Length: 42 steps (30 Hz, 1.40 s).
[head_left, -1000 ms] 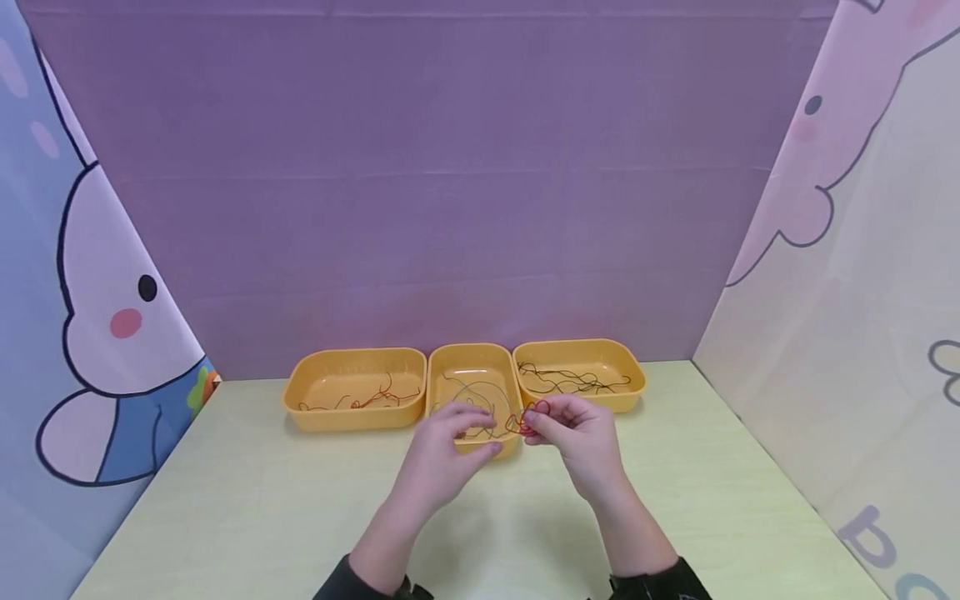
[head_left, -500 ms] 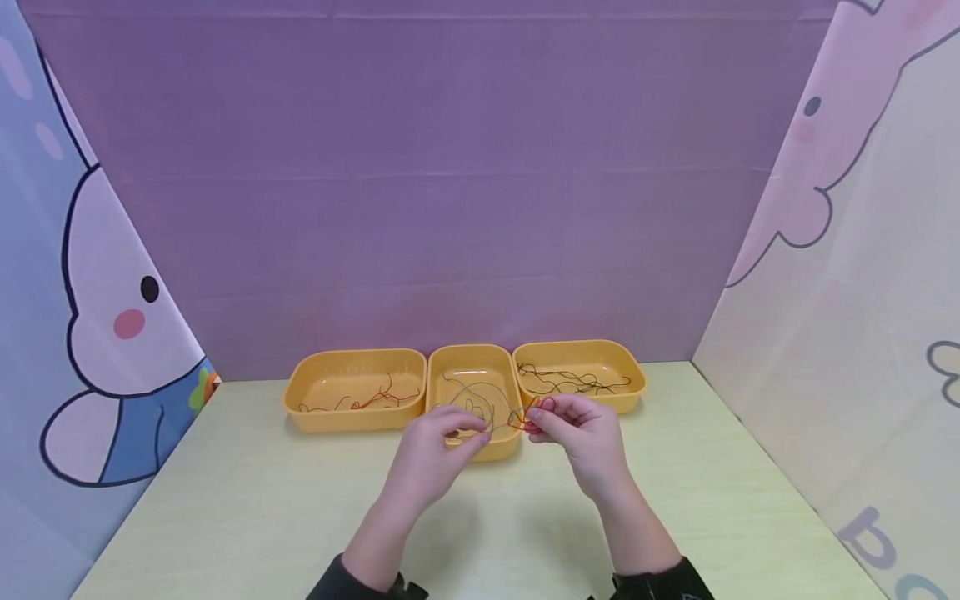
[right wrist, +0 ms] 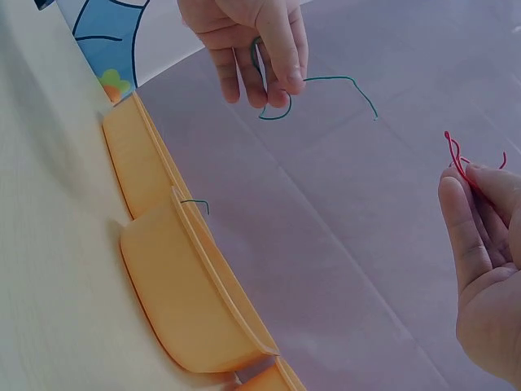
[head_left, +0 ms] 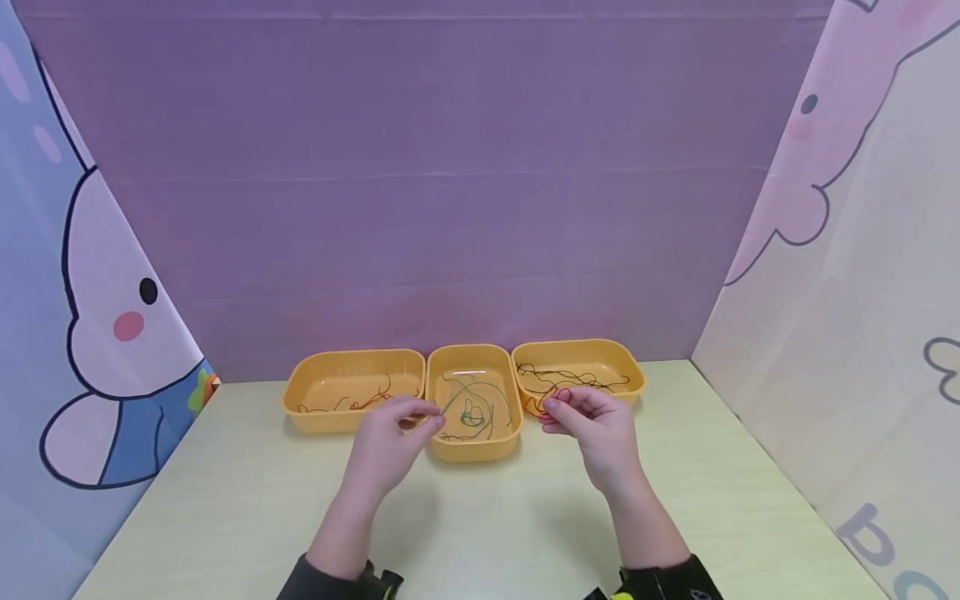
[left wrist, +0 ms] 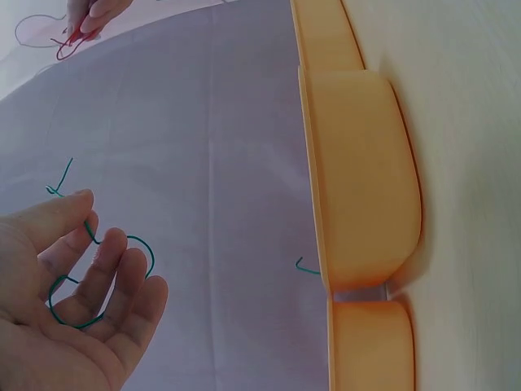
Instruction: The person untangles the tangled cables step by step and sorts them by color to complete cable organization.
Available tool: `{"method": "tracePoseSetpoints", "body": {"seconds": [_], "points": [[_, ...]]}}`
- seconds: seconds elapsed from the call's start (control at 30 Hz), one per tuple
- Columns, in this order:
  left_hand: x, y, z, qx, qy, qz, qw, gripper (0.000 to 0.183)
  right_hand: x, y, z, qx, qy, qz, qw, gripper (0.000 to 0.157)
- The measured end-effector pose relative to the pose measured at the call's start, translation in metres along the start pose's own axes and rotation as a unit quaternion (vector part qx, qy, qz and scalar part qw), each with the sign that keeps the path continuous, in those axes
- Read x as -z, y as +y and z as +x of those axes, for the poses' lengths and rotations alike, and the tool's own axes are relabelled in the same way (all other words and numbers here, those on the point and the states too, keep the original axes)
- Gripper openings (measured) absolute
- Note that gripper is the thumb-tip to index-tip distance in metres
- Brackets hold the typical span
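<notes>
My left hand (head_left: pixel 390 446), in front of the left and middle bins, pinches a thin green wire (left wrist: pixel 142 239) between thumb and index finger. The wire curls loosely around the other fingers, and one bent end sticks out past the fingertips. Over the front of the right bin, my right hand (head_left: pixel 596 433) pinches a small tangle of red wire (right wrist: pixel 457 155) between thumb and fingertips. A dark loop (left wrist: pixel 18 34) also extends from that hand in the left wrist view. The two hands are apart, with the middle bin between them.
Three yellow bins stand side by side at the table's back: the left bin (head_left: pixel 315 421) with red wires, the middle bin (head_left: pixel 476 452) with green wires, the right bin (head_left: pixel 636 379) with black wires. One green end (right wrist: pixel 195 201) pokes above a rim. A purple backdrop (head_left: pixel 450 208) rises behind.
My left thumb and fingertips have come together, and that hand has moved left, away from the right hand, with the green wire. The right hand has shifted slightly right with the red tangle.
</notes>
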<state>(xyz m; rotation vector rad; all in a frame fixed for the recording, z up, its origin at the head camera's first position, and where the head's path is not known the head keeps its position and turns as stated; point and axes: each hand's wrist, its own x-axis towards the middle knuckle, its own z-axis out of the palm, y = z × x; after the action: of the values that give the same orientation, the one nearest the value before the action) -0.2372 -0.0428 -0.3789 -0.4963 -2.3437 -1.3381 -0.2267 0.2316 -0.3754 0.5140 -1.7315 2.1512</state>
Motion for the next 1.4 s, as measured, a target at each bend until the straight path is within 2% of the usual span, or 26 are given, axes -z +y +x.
{"method": "tracePoseSetpoints", "body": {"seconds": [0.13,0.27,0.57,0.73,0.9,1.07,1.2,1.3,1.4], "points": [[0.000,-0.002,0.002,-0.006,0.006,-0.009,0.9999,0.011,0.001,0.000,0.000,0.003,0.002,0.002,1.000,0.011],[-0.006,-0.009,0.007,0.005,-0.003,-0.002,1.0000,0.010,0.001,0.001,0.000,0.005,-0.002,0.011,1.000,0.012],[-0.029,-0.023,0.034,0.043,-0.072,0.074,0.9937,0.010,0.000,0.002,-0.001,0.003,-0.002,0.010,1.000,0.013],[-0.037,-0.029,0.054,0.072,-0.109,0.116,0.9845,0.007,-0.001,0.002,0.000,0.003,-0.004,0.014,1.000,0.013],[-0.049,-0.035,0.072,0.074,-0.154,0.170,0.9707,0.006,-0.001,0.001,0.000,0.002,-0.001,0.010,1.000,0.015],[-0.060,-0.040,0.079,0.095,-0.192,0.189,0.9584,0.006,0.000,0.002,-0.001,-0.004,0.001,0.014,1.000,0.017],[-0.062,-0.042,0.079,0.106,-0.189,0.194,0.9569,0.022,-0.002,0.003,-0.002,-0.002,-0.003,0.019,1.000,0.017],[-0.061,-0.041,0.080,0.110,-0.177,0.179,0.9615,0.042,-0.004,0.003,-0.001,0.000,-0.004,0.021,1.000,0.015],[-0.059,-0.039,0.080,0.114,-0.166,0.164,0.9656,0.052,-0.005,0.002,0.000,0.003,-0.006,0.020,1.000,0.013]]}}
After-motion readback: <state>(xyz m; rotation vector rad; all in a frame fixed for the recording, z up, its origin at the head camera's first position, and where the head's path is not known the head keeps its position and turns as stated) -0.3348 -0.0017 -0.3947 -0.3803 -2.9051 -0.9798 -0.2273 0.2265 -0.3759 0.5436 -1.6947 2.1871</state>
